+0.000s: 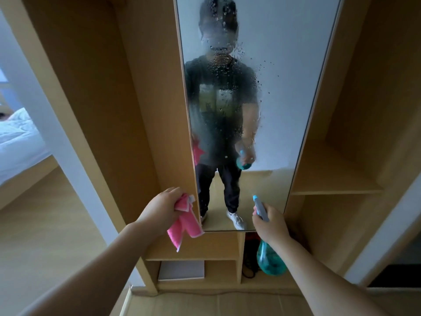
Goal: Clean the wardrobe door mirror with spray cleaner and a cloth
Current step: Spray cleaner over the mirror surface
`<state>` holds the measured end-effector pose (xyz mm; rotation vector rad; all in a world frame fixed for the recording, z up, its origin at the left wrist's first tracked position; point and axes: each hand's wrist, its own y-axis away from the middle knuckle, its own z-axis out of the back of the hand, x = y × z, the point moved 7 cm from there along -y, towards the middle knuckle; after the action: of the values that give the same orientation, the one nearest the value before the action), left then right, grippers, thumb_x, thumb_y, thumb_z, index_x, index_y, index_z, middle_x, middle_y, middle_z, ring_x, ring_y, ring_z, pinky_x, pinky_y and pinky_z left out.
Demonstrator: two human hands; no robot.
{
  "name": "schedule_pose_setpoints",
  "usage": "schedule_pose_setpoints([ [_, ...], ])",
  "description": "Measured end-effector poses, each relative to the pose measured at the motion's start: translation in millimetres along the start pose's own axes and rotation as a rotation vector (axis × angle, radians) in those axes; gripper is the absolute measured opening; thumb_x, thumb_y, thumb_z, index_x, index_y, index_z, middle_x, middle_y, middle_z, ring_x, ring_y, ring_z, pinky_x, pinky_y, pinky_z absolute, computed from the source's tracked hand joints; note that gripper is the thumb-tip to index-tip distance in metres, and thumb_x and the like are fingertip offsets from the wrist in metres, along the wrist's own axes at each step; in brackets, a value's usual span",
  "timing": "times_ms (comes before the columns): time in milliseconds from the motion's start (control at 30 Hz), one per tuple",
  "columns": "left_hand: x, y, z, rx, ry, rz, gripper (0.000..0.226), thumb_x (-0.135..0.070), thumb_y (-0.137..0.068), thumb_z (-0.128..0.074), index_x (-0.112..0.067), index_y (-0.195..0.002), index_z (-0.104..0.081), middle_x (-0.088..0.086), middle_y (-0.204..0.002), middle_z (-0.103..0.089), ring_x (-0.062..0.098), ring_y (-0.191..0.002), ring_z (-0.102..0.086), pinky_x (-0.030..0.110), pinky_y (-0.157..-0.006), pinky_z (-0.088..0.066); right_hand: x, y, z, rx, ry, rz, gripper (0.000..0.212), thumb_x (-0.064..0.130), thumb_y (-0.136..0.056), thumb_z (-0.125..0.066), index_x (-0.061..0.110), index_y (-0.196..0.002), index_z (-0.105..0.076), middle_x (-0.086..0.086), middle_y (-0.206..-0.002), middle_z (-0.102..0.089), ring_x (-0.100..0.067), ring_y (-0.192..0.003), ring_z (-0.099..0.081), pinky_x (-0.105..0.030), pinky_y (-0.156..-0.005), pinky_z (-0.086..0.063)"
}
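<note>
A tall mirror (284,92) is set in the light wooden wardrobe straight ahead. Spray droplets and a misty film cover its upper and middle glass. My left hand (163,207) grips a bunched pink cloth (184,222) just left of the mirror's lower left edge, and part of the cloth hangs down. My right hand (271,221) holds a teal spray bottle (270,258) by its neck, its blue-grey nozzle pointing up at the lower right of the glass. The mirror shows a person's reflection with the same cloth and bottle.
Open wooden shelves (337,191) stand to the right of the mirror, and low cubbies (202,256) lie beneath it. One cubby holds a black cord (249,267). A bed with white bedding (17,142) shows through the gap at the left. Pale wood floor runs underfoot.
</note>
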<state>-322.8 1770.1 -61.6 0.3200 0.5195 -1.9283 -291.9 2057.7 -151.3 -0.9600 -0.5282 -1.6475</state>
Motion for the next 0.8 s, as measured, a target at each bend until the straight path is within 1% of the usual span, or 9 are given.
schedule_pose_setpoints([
  [100,6.7,2.9,4.1,-0.007,-0.009,-0.005,0.025,-0.010,-0.089,-0.058,-0.027,-0.106,-0.059,-0.014,-0.101,-0.058,0.005,-0.088,-0.057,0.024,-0.075,-0.053,3.0,3.0,-6.0,-0.005,0.015,-0.009,0.010,0.016,-0.087,-0.055,0.017,-0.078,-0.057,-0.007,-0.066,-0.056,-0.018,-0.059,-0.053,-0.025,-0.054,-0.041],
  [167,10.9,4.9,4.9,-0.008,-0.013,-0.004,0.023,-0.011,-0.089,-0.058,-0.028,-0.105,-0.059,-0.014,-0.100,-0.058,0.005,-0.087,-0.057,0.023,-0.073,-0.053,9.7,6.0,-10.6,0.013,0.010,0.017,0.014,0.015,-0.089,-0.055,0.021,-0.076,-0.055,-0.002,-0.064,-0.054,-0.014,-0.056,-0.051,-0.021,-0.052,-0.040],
  [233,14.7,7.1,5.4,-0.009,-0.013,-0.008,0.025,-0.011,-0.089,-0.059,-0.030,-0.104,-0.058,-0.015,-0.099,-0.058,0.006,-0.087,-0.057,0.021,-0.071,-0.052,19.7,8.2,-17.1,0.056,-0.001,0.045,0.018,0.014,-0.091,-0.053,0.025,-0.077,-0.054,0.000,-0.067,-0.055,-0.013,-0.059,-0.053,-0.020,-0.054,-0.040],
  [300,17.4,9.2,6.3,-0.012,-0.012,-0.012,0.031,-0.009,-0.088,-0.059,-0.033,-0.107,-0.057,-0.017,-0.100,-0.057,0.005,-0.087,-0.057,0.018,-0.069,-0.049,30.9,9.4,-24.5,0.102,-0.010,0.071,0.016,0.010,-0.089,-0.052,0.024,-0.081,-0.054,0.000,-0.071,-0.056,-0.015,-0.065,-0.055,-0.022,-0.056,-0.041],
  [367,20.0,11.5,8.6,-0.017,-0.014,-0.013,0.035,-0.008,-0.087,-0.059,-0.035,-0.109,-0.056,-0.017,-0.101,-0.057,0.005,-0.088,-0.057,0.018,-0.070,-0.050,41.9,10.3,-32.9,0.135,-0.008,0.094,0.016,0.010,-0.088,-0.053,0.025,-0.082,-0.053,0.003,-0.070,-0.053,-0.014,-0.065,-0.053,-0.023,-0.058,-0.040],
  [467,25.6,16.5,12.6,-0.022,-0.012,-0.002,0.034,-0.010,-0.088,-0.059,-0.036,-0.109,-0.056,-0.018,-0.102,-0.057,0.005,-0.089,-0.057,0.018,-0.070,-0.050,55.2,11.5,-42.5,0.154,-0.011,0.129,0.022,0.011,-0.087,-0.053,0.028,-0.073,-0.047,0.003,-0.064,-0.049,-0.016,-0.060,-0.051,-0.025,-0.058,-0.042],
  [567,31.6,21.6,17.1,-0.028,-0.007,0.015,0.033,-0.011,-0.088,-0.060,-0.039,-0.105,-0.054,-0.020,-0.100,-0.056,0.003,-0.087,-0.057,0.015,-0.066,-0.047,62.6,12.8,-50.0,0.175,-0.020,0.131,0.015,0.013,-0.088,-0.054,0.024,-0.078,-0.051,0.000,-0.066,-0.050,-0.019,-0.062,-0.053,-0.029,-0.060,-0.046],
  [700,33.5,25.4,20.6,-0.038,-0.003,0.020,0.033,-0.011,-0.089,-0.060,-0.040,-0.104,-0.053,-0.023,-0.097,-0.054,0.001,-0.085,-0.056,0.012,-0.063,-0.044,66.7,13.8,-53.5,0.174,0.007,0.162,0.022,0.014,-0.089,-0.055,0.027,-0.073,-0.047,0.001,-0.064,-0.048,-0.015,-0.058,-0.048,-0.026,-0.057,-0.043],
  [800,32.6,26.3,20.9,-0.041,-0.008,0.011,0.032,-0.011,-0.089,-0.060,-0.037,-0.106,-0.055,-0.021,-0.098,-0.055,0.002,-0.086,-0.056,0.012,-0.064,-0.044,65.4,15.7,-53.8,0.165,0.014,0.166,0.027,0.013,-0.091,-0.052,0.025,-0.068,-0.045,0.003,-0.058,-0.043,-0.013,-0.052,-0.042,-0.020,-0.051,-0.035],
])
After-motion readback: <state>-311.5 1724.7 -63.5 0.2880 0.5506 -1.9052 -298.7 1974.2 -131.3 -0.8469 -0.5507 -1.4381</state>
